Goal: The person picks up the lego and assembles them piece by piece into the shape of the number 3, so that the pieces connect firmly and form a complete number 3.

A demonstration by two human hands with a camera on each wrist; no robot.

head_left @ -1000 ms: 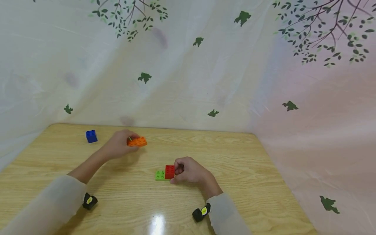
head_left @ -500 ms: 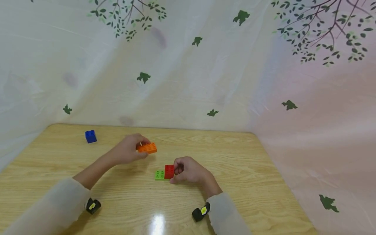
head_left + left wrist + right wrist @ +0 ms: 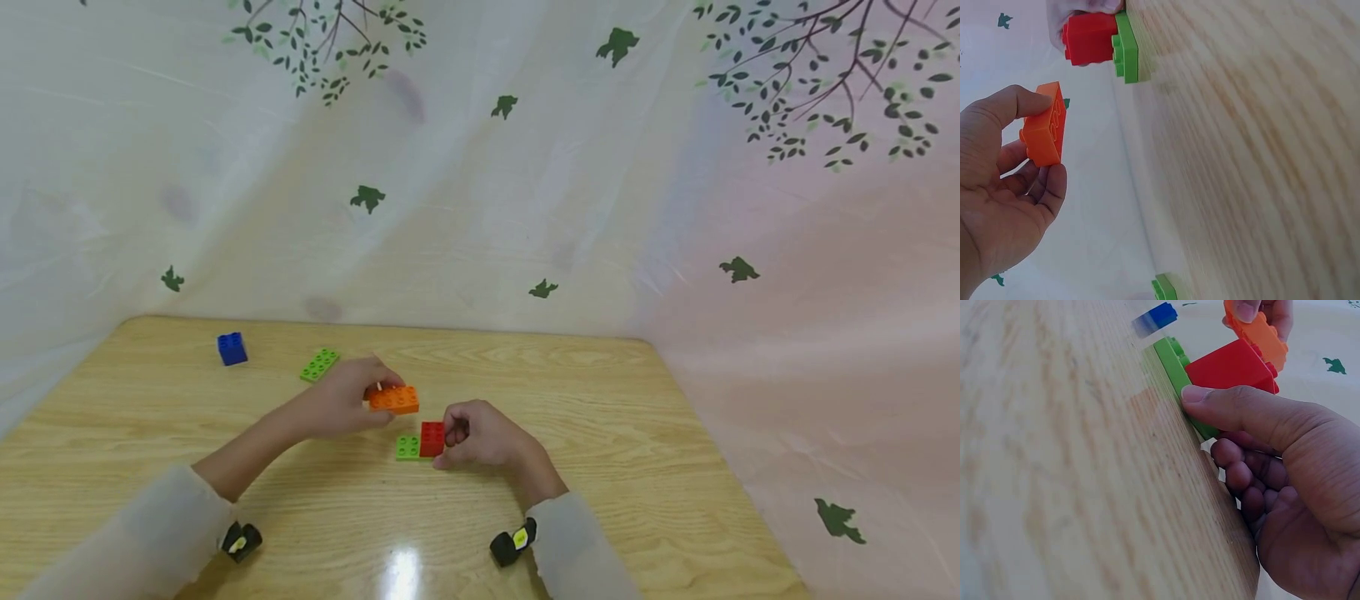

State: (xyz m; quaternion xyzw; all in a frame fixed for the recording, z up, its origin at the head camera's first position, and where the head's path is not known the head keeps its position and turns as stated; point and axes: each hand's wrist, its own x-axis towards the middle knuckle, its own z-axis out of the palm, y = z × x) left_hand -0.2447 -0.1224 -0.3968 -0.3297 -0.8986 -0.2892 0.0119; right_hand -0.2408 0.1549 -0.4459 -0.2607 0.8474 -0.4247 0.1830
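Note:
Pinched between thumb and fingers of my left hand [image 3: 339,404] is an orange toy brick [image 3: 395,401], held above the table. In the left wrist view the hollow underside of this orange brick [image 3: 1057,125] shows. My right hand [image 3: 489,435] grips the right end of a flat green plate [image 3: 407,448] at the table's middle. A red brick [image 3: 432,439] stands on that end of the plate, leaving several green studs bare on the left. The right wrist view shows the right thumb [image 3: 1200,395] pressed along the green plate's edge, right by the red brick [image 3: 1229,367].
A second green plate [image 3: 320,365] lies on the wooden table [image 3: 570,400] behind the left hand. Farther left, near the back edge, sits a blue brick [image 3: 232,349]. A pale curtain [image 3: 450,242] with leaf prints rises behind the table.
My left hand has carried the orange brick right and toward me, closer to the red brick. The second green plate has come into sight behind it. My right hand keeps its place.

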